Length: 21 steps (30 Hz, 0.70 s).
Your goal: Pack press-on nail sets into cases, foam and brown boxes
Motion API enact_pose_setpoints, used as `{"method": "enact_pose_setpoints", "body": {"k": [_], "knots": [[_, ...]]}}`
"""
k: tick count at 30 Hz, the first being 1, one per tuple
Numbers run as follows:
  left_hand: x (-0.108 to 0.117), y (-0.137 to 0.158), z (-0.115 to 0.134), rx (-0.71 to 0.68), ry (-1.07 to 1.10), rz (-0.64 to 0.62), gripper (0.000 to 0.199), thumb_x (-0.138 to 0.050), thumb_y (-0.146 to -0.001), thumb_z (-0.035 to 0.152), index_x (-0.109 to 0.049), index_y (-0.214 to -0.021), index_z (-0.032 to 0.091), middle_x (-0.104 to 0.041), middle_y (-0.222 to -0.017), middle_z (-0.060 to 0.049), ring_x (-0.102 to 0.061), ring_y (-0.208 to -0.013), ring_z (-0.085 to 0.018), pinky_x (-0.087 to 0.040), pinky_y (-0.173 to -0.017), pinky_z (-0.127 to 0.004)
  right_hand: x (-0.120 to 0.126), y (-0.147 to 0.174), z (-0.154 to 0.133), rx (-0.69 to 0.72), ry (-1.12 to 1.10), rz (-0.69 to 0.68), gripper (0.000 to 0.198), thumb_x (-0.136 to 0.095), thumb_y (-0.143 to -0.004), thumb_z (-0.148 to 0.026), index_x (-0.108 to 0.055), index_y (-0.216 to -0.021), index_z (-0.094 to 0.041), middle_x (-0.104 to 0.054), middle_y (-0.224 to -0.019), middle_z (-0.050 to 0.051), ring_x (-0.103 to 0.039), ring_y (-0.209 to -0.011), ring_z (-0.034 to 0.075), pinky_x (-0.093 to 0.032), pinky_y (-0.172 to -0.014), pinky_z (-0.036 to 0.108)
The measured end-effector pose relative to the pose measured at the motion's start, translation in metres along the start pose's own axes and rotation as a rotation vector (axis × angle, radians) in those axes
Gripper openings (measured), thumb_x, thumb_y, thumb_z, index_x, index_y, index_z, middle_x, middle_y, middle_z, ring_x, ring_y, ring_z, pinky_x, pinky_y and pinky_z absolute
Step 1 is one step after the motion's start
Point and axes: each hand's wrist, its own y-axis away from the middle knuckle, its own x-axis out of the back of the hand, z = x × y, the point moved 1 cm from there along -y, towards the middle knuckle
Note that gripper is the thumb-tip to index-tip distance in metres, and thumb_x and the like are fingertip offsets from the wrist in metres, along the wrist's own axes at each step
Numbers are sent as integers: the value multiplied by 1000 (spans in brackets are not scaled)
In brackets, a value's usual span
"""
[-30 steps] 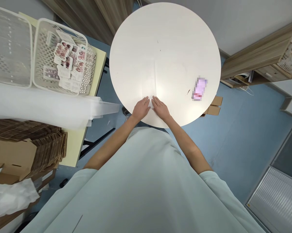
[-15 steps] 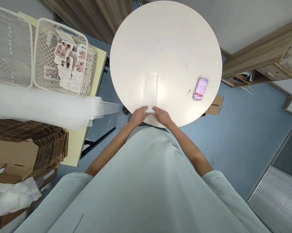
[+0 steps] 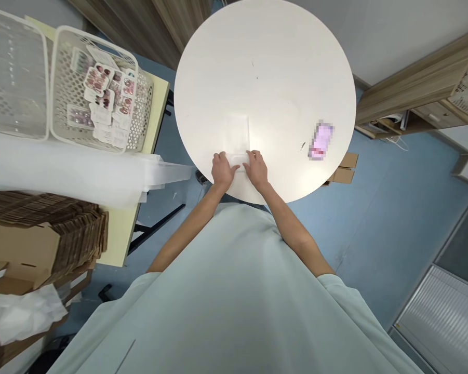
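A strip of translucent white wrapping sheet [image 3: 237, 132] lies flat on the round white table [image 3: 288, 67], its near end folded or rolled over into a thicker band. My left hand [image 3: 222, 170] grips the left end of that band, fingers curled over the far side and thumb on the near side. At the right end, my right hand [image 3: 257, 169] holds it the same way. Both thumbs point inward and almost meet. Whether anything is wrapped inside the band, I cannot tell.
A pixelated purple object [image 3: 321, 141] lies on the table's right side. On a side table to the left are a white basket [image 3: 138, 78] with several packs of press-on nails, a stack of translucent white sheets [image 3: 62, 161] and folded cardboard boxes [image 3: 78, 234]. Wooden shelving [image 3: 409, 83] stands at right.
Both hands have moved away from my body along the table, folding the sheet's near end over. The flat part of the sheet has become shorter.
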Motion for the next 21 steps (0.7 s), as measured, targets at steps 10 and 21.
{"method": "enact_pose_setpoints", "body": {"k": [10, 21], "knots": [[8, -11, -6, -490, -53, -301, 63, -49, -108, 25, -47, -170, 13, -41, -181, -22, -36, -172, -36, -25, -141, -62, 0, 9, 8, 221, 53, -165, 60, -46, -114, -24, -44, -173, -12, -33, -186, 19, -31, -175, 29, -41, -138, 52], [3, 48, -38, -513, -94, -348, 82, -69, -103, 42, -42, -175, 12, -37, -183, -22, -33, -173, -35, -22, -143, -58, -17, 65, 23, 310, 108, -225, 63, -51, -116, -37, -45, -172, -9, -31, -185, 24, -32, -174, 32, -41, -137, 53]]}}
